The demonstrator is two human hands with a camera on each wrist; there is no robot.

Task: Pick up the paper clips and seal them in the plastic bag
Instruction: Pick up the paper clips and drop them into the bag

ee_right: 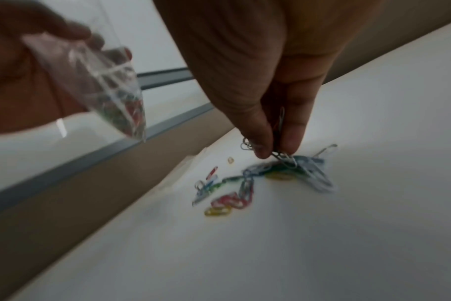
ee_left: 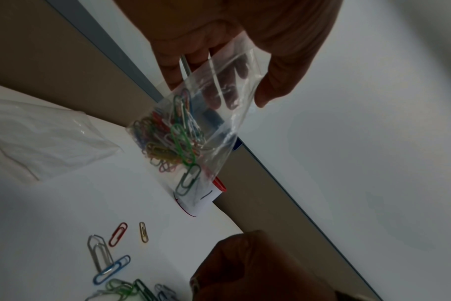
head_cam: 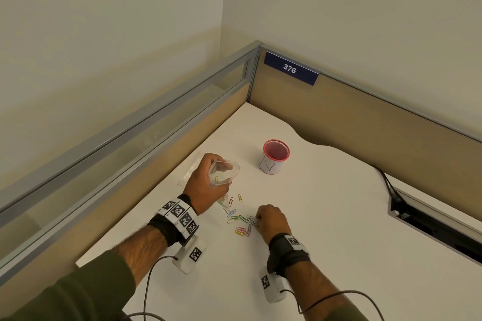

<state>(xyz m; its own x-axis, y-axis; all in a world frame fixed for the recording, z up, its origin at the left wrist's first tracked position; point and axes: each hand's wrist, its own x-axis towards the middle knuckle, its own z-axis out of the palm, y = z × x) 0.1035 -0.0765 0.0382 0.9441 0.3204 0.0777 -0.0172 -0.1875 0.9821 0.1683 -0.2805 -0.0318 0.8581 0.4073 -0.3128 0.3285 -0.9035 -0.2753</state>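
Head view. White desk (head_cam: 326, 216) set in a corner of tan partitions. Left hand (head_cam: 206, 182) raised above the desk, fingers curled round a clear bag (head_cam: 223, 172), its mouth held open and facing up; a few clips show inside. Right hand (head_cam: 271, 219) down at the desk, fingertips pinching at a scatter of coloured clips (head_cam: 241, 221) lying between the two hands, toward the near edge. Red mesh cup (head_cam: 273, 156) with a white paper wrap stands farther back, apart from the clips. A flat spare bag (head_cam: 191, 169) lies beyond the left hand, near the left edge. Blue plate (head_cam: 290, 68) reading 376 sits on the partition corner.

Left wrist view. Fingers (ee_left: 173, 61) and thumb grip the bag (ee_left: 219, 106) near its top; a dense bunch of clips fills its lower corner. Loose clips (ee_left: 116, 254) lie on the desk below; the spare bag (ee_left: 44, 138) lies flat at left.

Right wrist view. Thumb and fingers (ee_right: 291, 130) pinch several silver clips (ee_right: 283, 156) just off the pile (ee_right: 270, 177). The bag (ee_right: 111, 91) hangs at upper left, blurred.
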